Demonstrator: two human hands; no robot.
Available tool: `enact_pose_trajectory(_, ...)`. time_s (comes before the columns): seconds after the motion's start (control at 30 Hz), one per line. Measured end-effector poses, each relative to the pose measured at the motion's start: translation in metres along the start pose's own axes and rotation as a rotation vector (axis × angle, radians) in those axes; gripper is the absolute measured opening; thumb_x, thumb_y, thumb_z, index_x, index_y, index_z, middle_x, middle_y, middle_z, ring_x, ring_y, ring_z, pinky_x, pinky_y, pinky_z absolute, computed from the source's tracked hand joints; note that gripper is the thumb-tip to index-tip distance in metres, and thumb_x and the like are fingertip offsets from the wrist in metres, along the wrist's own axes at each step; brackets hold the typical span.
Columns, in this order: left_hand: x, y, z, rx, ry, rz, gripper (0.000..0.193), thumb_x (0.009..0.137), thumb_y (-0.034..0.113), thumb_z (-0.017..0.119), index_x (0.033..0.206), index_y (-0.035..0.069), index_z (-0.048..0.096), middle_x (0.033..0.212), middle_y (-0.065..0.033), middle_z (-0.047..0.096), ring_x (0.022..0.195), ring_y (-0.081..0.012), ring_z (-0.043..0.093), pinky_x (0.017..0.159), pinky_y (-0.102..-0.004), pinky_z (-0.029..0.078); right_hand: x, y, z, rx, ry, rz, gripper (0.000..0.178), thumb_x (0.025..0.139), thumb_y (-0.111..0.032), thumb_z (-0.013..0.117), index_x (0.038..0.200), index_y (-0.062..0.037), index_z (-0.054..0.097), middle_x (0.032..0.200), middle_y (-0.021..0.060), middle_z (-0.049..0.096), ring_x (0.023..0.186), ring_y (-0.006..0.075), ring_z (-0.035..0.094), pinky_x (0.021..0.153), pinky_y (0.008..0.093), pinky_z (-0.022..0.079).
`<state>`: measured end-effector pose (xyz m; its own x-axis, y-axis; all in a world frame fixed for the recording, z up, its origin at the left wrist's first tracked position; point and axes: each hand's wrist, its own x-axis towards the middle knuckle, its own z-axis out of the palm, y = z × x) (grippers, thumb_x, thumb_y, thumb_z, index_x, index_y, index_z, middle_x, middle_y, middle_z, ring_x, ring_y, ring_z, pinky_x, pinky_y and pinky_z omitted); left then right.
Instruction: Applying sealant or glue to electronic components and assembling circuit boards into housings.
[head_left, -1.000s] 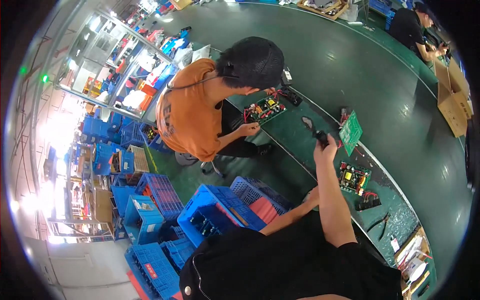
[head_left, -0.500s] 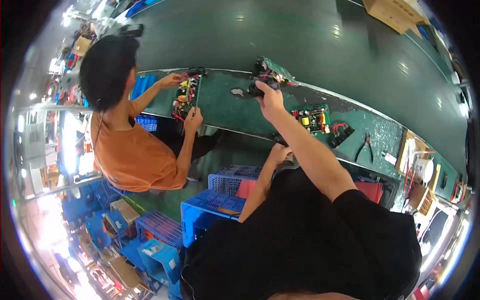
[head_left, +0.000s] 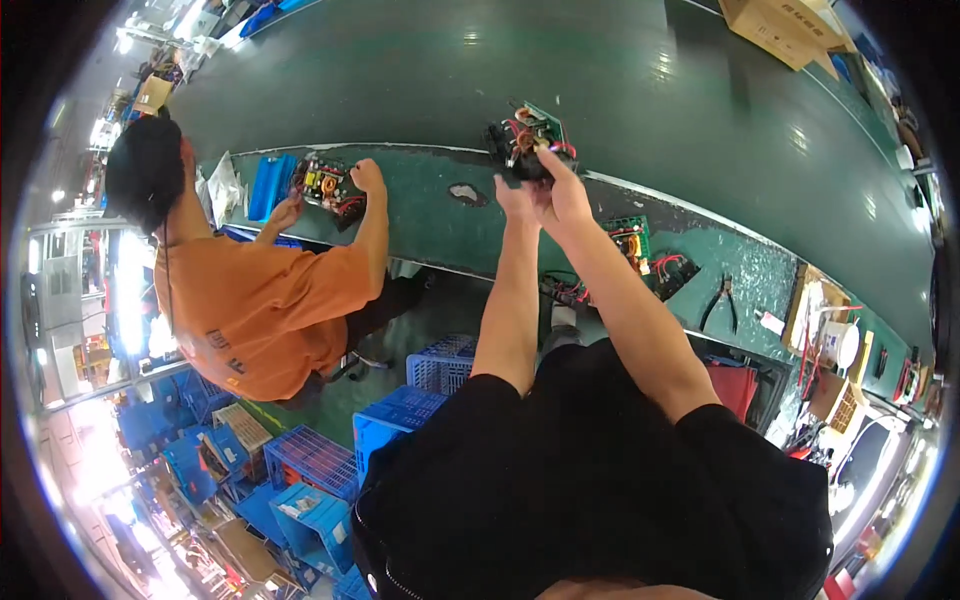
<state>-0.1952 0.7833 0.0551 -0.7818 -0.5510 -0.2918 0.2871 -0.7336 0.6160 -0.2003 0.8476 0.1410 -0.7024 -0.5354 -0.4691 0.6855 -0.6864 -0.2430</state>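
On the left, a work board (head_left: 322, 183) was seen before a co-worker (head_left: 265, 295) at the table (head_left: 425, 205). The left hand (head_left: 517, 203) was placed at the near side of the held board (head_left: 525, 140); whether its partly hidden fingers were closed could not be told. The held board was gripped at the table's far edge by the right hand's (head_left: 566, 192) fingers. Farther right, a spare board (head_left: 634, 235), a wired black part (head_left: 680, 280) and pliers (head_left: 724, 294) were noted on the table.

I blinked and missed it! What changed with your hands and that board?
The left hand moved forward from the near edge of the bench to join the right hand at the circuit board, which turned to show its components. The pliers stayed put.
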Motion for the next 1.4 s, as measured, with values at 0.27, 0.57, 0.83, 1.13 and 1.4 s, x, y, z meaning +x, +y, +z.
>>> enact_pose_trajectory(0.27,0.022,0.023,-0.098,0.273,0.095,-0.533,0.08,0.089,0.063,0.019,0.118,-0.005,0.049,0.114,-0.0193,0.055,0.102,-0.0328,0.054,0.09,-0.0443,0.043,-0.038,0.034,-0.05,-0.456,0.018,-0.173,0.02,0.077,-0.012,0.069,0.095,-0.0053,0.062,0.089,0.0021,0.063,0.079,0.0125,0.06,0.065,0.0277,0.048)
enact_pose_trajectory(0.57,0.001,0.037,-0.127,1.471,-0.097,-0.028,0.038,0.085,0.031,0.048,0.075,-0.004,0.058,0.075,-0.0222,0.061,0.075,-0.0343,0.06,0.067,-0.0444,0.044,-0.043,0.078,-0.104,-0.488,0.408,0.134,0.016,0.08,-0.017,0.069,0.089,-0.0057,0.061,0.086,0.003,0.063,0.08,0.0148,0.061,0.07,0.0304,0.049)
enact_pose_trajectory(0.83,-0.027,0.062,-0.106,1.669,0.198,0.131,0.044,0.085,0.038,0.052,0.095,-0.004,0.061,0.106,-0.0226,0.059,0.098,-0.0367,0.056,0.085,-0.0407,0.041,-0.018,0.089,-0.152,-0.093,0.591,0.259,0.034,0.082,-0.019,0.066,0.109,-0.0014,0.054,0.091,0.0066,0.061,0.081,0.0222,0.06,0.074,0.0365,0.051)
enact_pose_trajectory(1.13,-0.19,-0.033,-0.005,1.475,-0.266,0.39,0.013,0.081,0.017,0.062,0.081,0.005,0.058,0.07,-0.0094,0.058,0.063,-0.0239,0.058,0.06,-0.0348,0.045,-0.189,-0.171,-0.296,-0.617,0.661,-0.13,0.017,0.086,-0.018,0.056,0.091,-0.0033,0.061,0.073,0.004,0.058,0.063,0.0139,0.054,0.056,0.0285,0.045)
enact_pose_trajectory(1.4,-0.176,-0.182,0.028,1.623,-0.463,0.276,0.038,0.082,0.029,0.057,0.091,-0.007,0.05,0.09,-0.0249,0.053,0.09,-0.04,0.052,0.077,-0.0468,0.041,-0.283,-0.299,-0.453,0.121,0.962,-0.656,0.014,0.088,-0.015,0.048,0.076,-0.0082,0.052,0.061,0.0035,0.047,0.052,0.016,0.047,0.045,0.0241,0.035)
